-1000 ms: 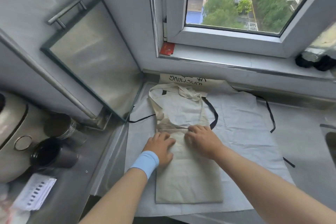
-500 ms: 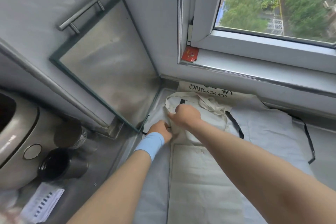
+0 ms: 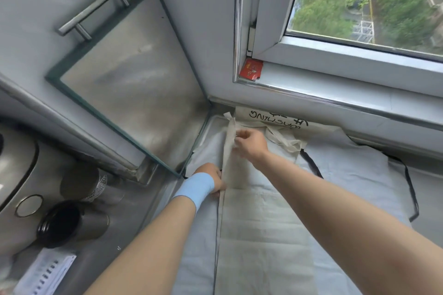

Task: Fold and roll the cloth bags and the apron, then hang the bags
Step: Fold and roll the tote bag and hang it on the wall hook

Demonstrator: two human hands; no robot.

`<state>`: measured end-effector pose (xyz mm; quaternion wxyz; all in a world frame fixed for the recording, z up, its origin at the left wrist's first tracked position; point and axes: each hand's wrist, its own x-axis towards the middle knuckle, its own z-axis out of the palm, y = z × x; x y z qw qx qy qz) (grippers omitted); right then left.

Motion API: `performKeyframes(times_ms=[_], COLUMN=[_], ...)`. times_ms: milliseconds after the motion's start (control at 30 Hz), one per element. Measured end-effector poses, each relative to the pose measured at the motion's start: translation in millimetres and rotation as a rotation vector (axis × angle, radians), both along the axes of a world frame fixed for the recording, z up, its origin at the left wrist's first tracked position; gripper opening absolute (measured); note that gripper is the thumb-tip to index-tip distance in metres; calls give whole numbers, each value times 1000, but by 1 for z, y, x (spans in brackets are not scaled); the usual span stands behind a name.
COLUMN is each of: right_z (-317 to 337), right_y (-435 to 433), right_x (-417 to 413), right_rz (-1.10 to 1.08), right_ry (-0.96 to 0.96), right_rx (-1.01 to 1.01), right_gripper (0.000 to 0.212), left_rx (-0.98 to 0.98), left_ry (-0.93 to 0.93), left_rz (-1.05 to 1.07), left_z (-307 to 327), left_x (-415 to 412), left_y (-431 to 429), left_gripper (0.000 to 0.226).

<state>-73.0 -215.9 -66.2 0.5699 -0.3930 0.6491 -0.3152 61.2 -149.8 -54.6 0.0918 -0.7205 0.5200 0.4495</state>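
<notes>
A beige cloth bag (image 3: 263, 235) lies lengthwise on top of a pale apron (image 3: 347, 175) with black straps, spread on the steel counter. My right hand (image 3: 251, 145) pinches the bag's left edge near its top and lifts it up off the apron. My left hand (image 3: 212, 181), with a light blue wristband, grips the same left edge lower down, at the counter. The bag's handles (image 3: 285, 141) lie bunched beyond my right hand. A second beige bag with black lettering (image 3: 275, 118) lies against the wall under the window.
A glass-framed steel panel (image 3: 129, 93) leans against the left wall. Two dark metal cups (image 3: 72, 223) and a rice cooker (image 3: 14, 175) stand at the left, with a paper sheet (image 3: 45, 273) below. A red packet (image 3: 251, 70) sits on the window ledge.
Both hands moved from the bag's middle to its left edge; my right hand has now lifted that edge upward. The camera shifted closer and left.
</notes>
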Motion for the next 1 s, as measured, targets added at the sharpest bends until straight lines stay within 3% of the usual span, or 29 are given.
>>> performKeyframes(times_ms=[33, 100, 200, 267, 333, 400, 467, 600, 733, 867, 1000], right_z=[-1, -4, -7, -13, -19, -19, -16, -7, -8, -15, -11], right_y=[4, 11, 34, 52, 67, 79, 91, 126, 165, 207, 241], right_x=[-4, -20, -49, -71, -86, -101, -110, -115, -115, -112, -109], right_rz=[49, 137, 165, 235, 410, 660, 760, 553, 523, 640, 737], right_ry=[44, 332, 697, 792, 843, 921, 924, 1042, 1082, 1052, 959], right_rx=[-20, -188, -457, -499, -448, -430, -479, -628, -662, -669, -493], right_gripper=[28, 35, 26, 21, 19, 27, 42, 48, 47, 37, 22], left_rx=[-48, -226, -537, -529, -392, -324, -397, -684, -580, -528, -698], left_ry=[-88, -192, -103, -38, -141, -231, -246, -238, -294, -342, -141], left_rz=[-28, 1, -65, -309, -554, -620, -604, -661, -730, -563, -671], left_z=[4, 5, 2, -5, -16, -25, -27, -21, -23, -21, -11], left_x=[-1, -6, -25, -39, -42, -40, -36, -35, -27, -16, -23], left_y=[-2, -5, -8, -6, -1, 5, 14, 38, 71, 99, 140], left_gripper=[4, 16, 12, 26, 51, 63, 61, 40, 48, 58, 30])
